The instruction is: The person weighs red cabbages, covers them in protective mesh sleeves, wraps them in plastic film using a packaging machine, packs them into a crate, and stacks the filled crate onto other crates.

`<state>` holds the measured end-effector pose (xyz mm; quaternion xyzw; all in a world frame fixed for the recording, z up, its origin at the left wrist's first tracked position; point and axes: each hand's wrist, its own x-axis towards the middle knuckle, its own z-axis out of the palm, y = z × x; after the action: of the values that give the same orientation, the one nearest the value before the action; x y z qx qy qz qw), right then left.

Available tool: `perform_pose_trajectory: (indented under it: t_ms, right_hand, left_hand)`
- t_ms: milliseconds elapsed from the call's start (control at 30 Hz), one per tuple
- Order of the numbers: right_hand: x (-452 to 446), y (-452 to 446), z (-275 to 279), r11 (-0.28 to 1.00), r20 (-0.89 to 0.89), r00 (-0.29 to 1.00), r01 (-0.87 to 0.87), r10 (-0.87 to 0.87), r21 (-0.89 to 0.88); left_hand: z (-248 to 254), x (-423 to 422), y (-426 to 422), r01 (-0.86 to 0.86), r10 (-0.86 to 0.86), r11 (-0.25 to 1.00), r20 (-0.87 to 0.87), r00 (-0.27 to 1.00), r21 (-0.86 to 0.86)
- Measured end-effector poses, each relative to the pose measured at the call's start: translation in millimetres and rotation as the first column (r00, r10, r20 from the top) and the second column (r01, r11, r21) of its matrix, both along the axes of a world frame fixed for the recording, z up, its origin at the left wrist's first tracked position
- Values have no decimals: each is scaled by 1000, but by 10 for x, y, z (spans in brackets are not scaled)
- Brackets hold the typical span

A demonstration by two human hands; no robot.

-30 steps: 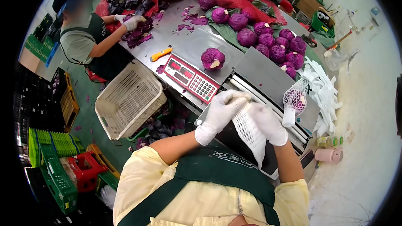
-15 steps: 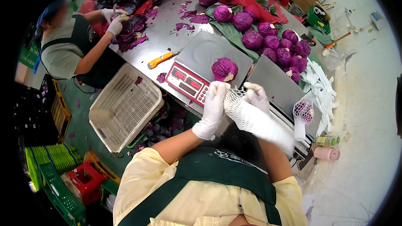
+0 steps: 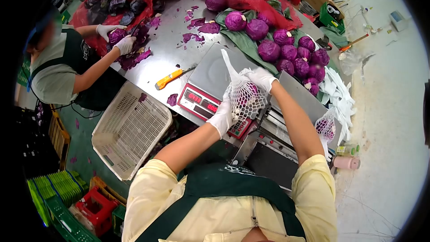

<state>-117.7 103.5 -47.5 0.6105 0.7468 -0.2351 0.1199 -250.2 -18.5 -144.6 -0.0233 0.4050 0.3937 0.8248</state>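
A purple cabbage point(image 3: 247, 95) sits inside a white foam mesh sleeve point(image 3: 242, 107), held over the front of the weighing scale point(image 3: 214, 69). My gloved left hand point(image 3: 222, 115) grips the sleeve and cabbage from the lower left. From the upper right, my gloved right hand point(image 3: 262, 79) is closed around the same netted cabbage. The sleeve's narrow tail points up and away over the steel pan. Red digits glow on the display, partly covered by my left hand. An orange utility knife point(image 3: 168, 79) lies left of the scale.
Several bare cabbages point(image 3: 269, 50) are heaped at the back right, near white mesh sleeves point(image 3: 338, 94) and a netted cabbage point(image 3: 325, 127). A white crate point(image 3: 134, 127) stands at the left. A co-worker point(image 3: 58, 67) handles a cabbage there. A sealing machine point(image 3: 273, 152) sits before me.
The mesh sleeve, previously stretched between my hands in front of the scale, now encloses the cabbage that rested on the pan. My right hand has moved forward; the co-worker's hands have shifted.
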Motion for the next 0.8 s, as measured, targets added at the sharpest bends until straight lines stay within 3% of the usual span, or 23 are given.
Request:
perform_pose_trajectory:
  t_ms: [33,67,133,167,200,233,267,300,333,367,433,467,533,567,600,667,733,767,800]
  right_hand:
    - [-23,-61,-26,992,-287,953,69,-98,-109]
    - [65,-135,2,996,-300,953,10,-36,-88]
    - [76,-472,-26,985,-638,757,174,-140,-10]
    - [56,-721,120,984,-631,760,176,-154,-27]
    - [-4,-997,433,974,-726,658,217,-197,-67]
    - [-41,-1179,613,962,-809,542,252,-228,-103]
    - [-40,-1295,609,902,-778,484,355,-401,-244]
    - [-61,-1465,724,881,-802,405,371,-439,-295]
    - [-70,-1612,847,858,-821,322,382,-472,-344]
    - [-10,-1705,882,855,-820,317,385,-476,-347]
    - [167,-1873,923,831,-841,4,159,-541,-533]
    - [190,-1905,914,829,-841,-2,163,-541,-534]
    - [228,-1961,885,714,-743,-177,206,-646,-670]
    - [458,-2013,470,776,-798,-13,226,-603,-589]
    - [545,-2112,187,796,-798,56,148,-600,-587]
    - [325,-2475,585,416,-380,-298,-65,-876,-907]
    - [416,-2741,583,644,-505,-485,-169,-713,-746]
    - [554,-2786,640,721,-627,-440,-71,-643,-690]
    - [687,-2826,709,785,-735,-376,31,-564,-619]
  left_hand:
    - [161,22,-17,-72,70,997,-78,995,-27]
    - [-51,39,12,-135,136,987,3,991,92]
    - [184,-127,-148,-201,264,894,-111,958,401]
    - [825,-316,-294,-129,157,960,-99,983,249]
    - [828,-390,-365,-159,140,942,88,986,294]
    - [879,-444,-391,-155,117,920,125,985,359]
    - [908,-492,-400,-153,92,892,161,983,426]
    - [769,-536,-387,-127,22,921,278,960,369]
    - [956,-609,-406,-72,-10,947,251,968,314]
    - [1173,-657,-474,-56,-39,964,347,937,260]
    - [1350,-657,-590,-26,-65,980,440,895,199]
    - [1303,-618,-631,-40,-64,980,490,869,197]
    - [1344,-453,-743,-174,41,966,546,837,193]
    - [1317,-389,-792,-202,29,943,541,841,264]
    - [1261,-325,-824,-232,17,913,536,844,337]
    - [1297,-149,-890,-205,13,936,554,833,285]
    - [1424,179,-924,-213,-17,801,377,926,560]
    - [1511,350,-1022,-284,86,782,354,931,555]
    - [1623,389,-1093,-192,100,750,179,979,632]
